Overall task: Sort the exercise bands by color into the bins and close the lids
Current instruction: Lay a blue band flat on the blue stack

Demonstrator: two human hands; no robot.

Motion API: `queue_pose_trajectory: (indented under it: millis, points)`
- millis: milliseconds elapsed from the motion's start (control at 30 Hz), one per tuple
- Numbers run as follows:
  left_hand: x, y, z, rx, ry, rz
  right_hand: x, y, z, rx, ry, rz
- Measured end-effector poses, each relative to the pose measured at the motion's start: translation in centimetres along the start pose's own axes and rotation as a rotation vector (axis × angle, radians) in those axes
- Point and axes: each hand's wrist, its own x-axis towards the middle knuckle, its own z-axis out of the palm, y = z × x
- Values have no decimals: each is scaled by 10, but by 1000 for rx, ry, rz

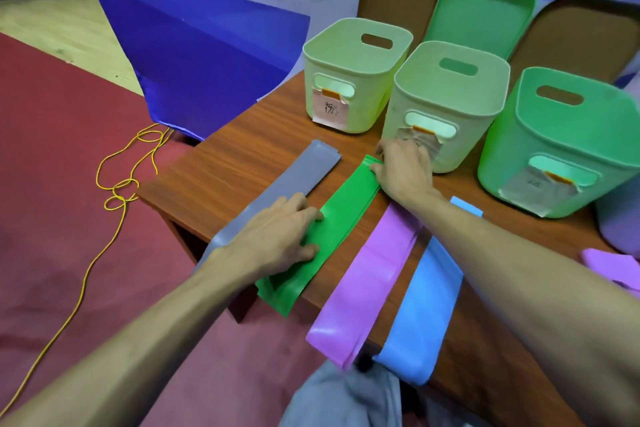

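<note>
The green band [341,215] is pinched at its far end by the right hand [403,172] and pressed flat near its middle by the left hand [277,236], on the table [214,163] before the open bins [446,104]. Its near end overhangs the edge, so it could slide off if released. The grey band [298,180] alongside might be dragged with it.
</note>
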Motion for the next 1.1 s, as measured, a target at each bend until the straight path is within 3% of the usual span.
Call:
queue_pose_trajectory:
  millis: [133, 300, 500, 667, 867, 967, 1100]
  points:
    - [3, 8, -4, 38, 14, 19, -18, 16, -20, 23, 21, -32]
    - [14, 48, -9, -53, 189, 104, -69, 52, -55, -70, 4, -131]
    - [32, 121, 1, -164, 144, 398, -139, 128, -105, -158, -37, -2]
    - [39, 191, 13, -395, 47, 486, -190, 190, -131, -109, -97, 192]
    - [47, 262, 63, -523, -37, 444, -243, 225, -117, 156, 57, 375]
    - [60, 284, 82, -546, 13, 346, -265, 231, -97, 333, 113, 396]
    - [70, 292, 107, -456, 100, 280, -276, 235, -83, 353, 188, 393]
